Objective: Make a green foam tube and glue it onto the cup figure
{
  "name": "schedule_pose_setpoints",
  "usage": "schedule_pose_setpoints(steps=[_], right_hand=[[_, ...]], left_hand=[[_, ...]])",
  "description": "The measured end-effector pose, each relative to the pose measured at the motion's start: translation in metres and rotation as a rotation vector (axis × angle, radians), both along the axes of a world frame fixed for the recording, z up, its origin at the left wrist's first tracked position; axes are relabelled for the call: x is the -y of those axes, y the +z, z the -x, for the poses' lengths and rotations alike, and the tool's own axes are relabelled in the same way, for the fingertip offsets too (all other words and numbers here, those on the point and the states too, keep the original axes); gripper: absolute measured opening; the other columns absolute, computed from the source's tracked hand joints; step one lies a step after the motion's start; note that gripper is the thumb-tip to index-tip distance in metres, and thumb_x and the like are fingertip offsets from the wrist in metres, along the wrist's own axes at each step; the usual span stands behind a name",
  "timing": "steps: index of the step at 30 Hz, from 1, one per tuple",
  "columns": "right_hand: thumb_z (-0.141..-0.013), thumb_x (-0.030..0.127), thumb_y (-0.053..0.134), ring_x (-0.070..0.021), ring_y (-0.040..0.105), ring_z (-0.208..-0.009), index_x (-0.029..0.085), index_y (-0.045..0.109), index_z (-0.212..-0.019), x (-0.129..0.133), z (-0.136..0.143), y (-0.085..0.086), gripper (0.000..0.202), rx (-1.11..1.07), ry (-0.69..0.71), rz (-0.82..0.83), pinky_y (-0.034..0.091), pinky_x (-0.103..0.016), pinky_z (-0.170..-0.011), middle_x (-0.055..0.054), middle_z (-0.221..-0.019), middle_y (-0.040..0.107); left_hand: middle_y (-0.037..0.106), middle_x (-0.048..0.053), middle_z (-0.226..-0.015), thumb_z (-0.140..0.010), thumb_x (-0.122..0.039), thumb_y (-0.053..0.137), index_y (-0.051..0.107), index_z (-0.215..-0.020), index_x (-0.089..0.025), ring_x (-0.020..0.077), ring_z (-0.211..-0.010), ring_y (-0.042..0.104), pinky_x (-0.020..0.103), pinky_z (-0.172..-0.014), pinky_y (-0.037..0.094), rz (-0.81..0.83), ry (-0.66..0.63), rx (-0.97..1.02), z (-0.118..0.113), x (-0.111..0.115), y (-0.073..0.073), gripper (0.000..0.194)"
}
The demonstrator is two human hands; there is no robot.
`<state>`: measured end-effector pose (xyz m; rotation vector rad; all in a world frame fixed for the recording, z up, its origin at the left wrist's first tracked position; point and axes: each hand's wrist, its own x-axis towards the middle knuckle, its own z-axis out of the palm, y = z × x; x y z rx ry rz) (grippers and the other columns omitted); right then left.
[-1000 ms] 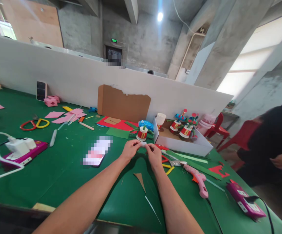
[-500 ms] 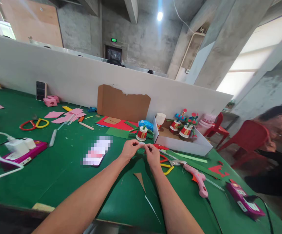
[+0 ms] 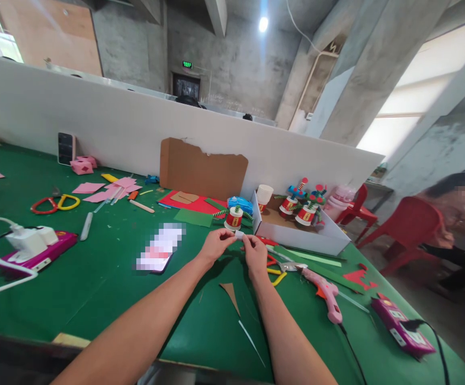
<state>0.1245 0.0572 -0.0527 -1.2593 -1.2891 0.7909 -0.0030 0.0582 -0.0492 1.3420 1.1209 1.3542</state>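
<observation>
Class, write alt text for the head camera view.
Two bare hands, left and right, pinch a small white piece above a green table, near a paper-cup figure, a white box and a pink glue gun.

green sign (image 3: 187,64) lit | phone (image 3: 65,148) upright by partition (image 3: 115,115) | red chair (image 3: 416,224)

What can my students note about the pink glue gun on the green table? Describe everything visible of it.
The glue gun looks like glossy pink plastic, with an orange trigger and a dark nozzle. It lies on its side on the green table, handle towards the viewer. The nozzle points left, right by the blades of the scissors; whether they touch is unclear. A translucent glue stick extends from its rear, and a black cord leaves the handle's end. No hand touches it.
</observation>
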Motion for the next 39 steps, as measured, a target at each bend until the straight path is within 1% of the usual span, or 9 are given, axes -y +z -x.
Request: schedule_pose_setpoints(steps=[4, 9, 14, 18, 22, 28, 33, 36, 39], right_hand=[[-0.071, 0.049, 0.06, -0.0123, 0.049, -0.052, 0.016, 0.065, -0.071, 0.001, 0.0, 0.0, 0.034, -0.058, 0.058, 0.006, 0.039, -0.023, -0.052, 0.002, -0.054, 0.056], [-0.068, 0.05, 0.064, -0.0109, 0.051, -0.05, 0.017, 0.065, -0.074, 0.001, -0.003, 0.005, 0.033, -0.237, -0.001, 0.053, 0.043, -0.024, -0.053, 0.003, -0.057, 0.058], [-0.062, 0.051, 0.07, -0.0084, 0.053, -0.047, 0.019, 0.062, -0.083, 0.005, 0.002, 0.014, 0.038, -0.564, 0.192, 0.297, 0.047, -0.024, -0.05, 0.002, -0.071, 0.064], [-0.058, 0.044, 0.075, -0.0071, 0.052, -0.047, 0.019, 0.062, -0.082, 0.005, 0.003, 0.013, 0.037, -0.566, 0.238, 0.277, 0.046, -0.021, -0.05, 0.005, -0.063, 0.061], [-0.056, 0.038, 0.078, -0.0089, 0.057, -0.056, 0.02, 0.062, -0.087, 0.005, 0.002, 0.009, 0.039, -0.517, 0.222, 0.188, 0.05, -0.025, -0.059, 0.003, -0.074, 0.064], [-0.055, 0.032, 0.077, -0.0113, 0.06, -0.062, 0.018, 0.062, -0.085, 0.003, -0.002, 0.01, 0.036, -0.368, 0.211, 0.09, 0.052, -0.028, -0.066, 0.001, -0.08, 0.066], [-0.054, 0.032, 0.08, -0.0112, 0.063, -0.061, 0.019, 0.06, -0.086, -0.009, -0.026, 0.016, 0.04, -0.566, 0.039, 0.009, 0.053, -0.026, -0.062, 0.002, -0.073, 0.065], [-0.055, 0.035, 0.08, -0.0108, 0.063, -0.062, 0.018, 0.06, -0.084, -0.014, -0.036, 0.017, 0.038, -0.664, -0.009, -0.036, 0.055, -0.026, -0.063, 0.002, -0.071, 0.064], [-0.054, 0.036, 0.081, -0.0113, 0.064, -0.062, 0.018, 0.061, -0.082, -0.014, -0.037, 0.015, 0.039, -0.686, -0.023, -0.046, 0.057, -0.027, -0.064, 0.002, -0.071, 0.065]], left_hand=[[0.059, -0.001, -0.062, -0.062, -0.038, 0.065, 0.061, -0.063, -0.015, 0.0123, -0.06, 0.049, 0.024, -0.06, 0.039, -0.035, 0.028, -0.039, 0.001, -0.002, -0.002, 0.023], [0.061, -0.001, -0.063, -0.065, -0.034, 0.063, 0.063, -0.067, -0.015, 0.0127, -0.061, 0.052, 0.024, -0.061, 0.041, -0.068, 0.075, -0.037, 0.002, -0.004, -0.003, 0.019], [0.063, 0.001, -0.067, -0.068, -0.028, 0.062, 0.064, -0.068, -0.016, 0.0133, -0.064, 0.055, 0.024, -0.063, 0.043, -0.166, 0.055, -0.111, 0.002, -0.003, -0.004, 0.012], [0.066, 0.003, -0.076, -0.066, -0.023, 0.062, 0.066, -0.073, -0.016, 0.0145, -0.07, 0.059, 0.024, -0.067, 0.046, -0.214, 0.019, -0.14, 0.0, -0.002, -0.005, 0.01], [0.067, 0.004, -0.079, -0.072, -0.031, 0.058, 0.065, -0.085, -0.016, 0.0142, -0.069, 0.059, 0.025, -0.065, 0.047, -0.137, 0.031, -0.057, -0.001, -0.003, -0.007, 0.021], [0.062, 0.0, -0.068, -0.074, -0.027, 0.051, 0.063, -0.082, -0.017, 0.0118, -0.056, 0.053, 0.022, -0.054, 0.043, -0.025, 0.309, -0.04, 0.008, -0.011, -0.012, 0.018], [0.069, 0.005, -0.081, -0.075, -0.019, 0.047, 0.065, -0.087, -0.017, 0.0171, -0.073, 0.062, 0.028, -0.071, 0.048, -0.044, 0.373, -0.339, 0.023, -0.02, -0.016, 0.022], [0.066, 0.014, -0.11, -0.081, -0.019, 0.043, 0.065, -0.1, -0.014, 0.0235, -0.104, 0.059, 0.036, -0.092, 0.042, -0.067, 0.252, -0.675, 0.024, -0.02, -0.023, 0.03], [0.054, 0.016, -0.13, -0.082, -0.03, 0.048, 0.063, -0.109, -0.014, 0.0295, -0.124, 0.046, 0.044, -0.102, 0.033, -0.082, 0.032, -0.881, 0.02, -0.012, -0.026, 0.035]])
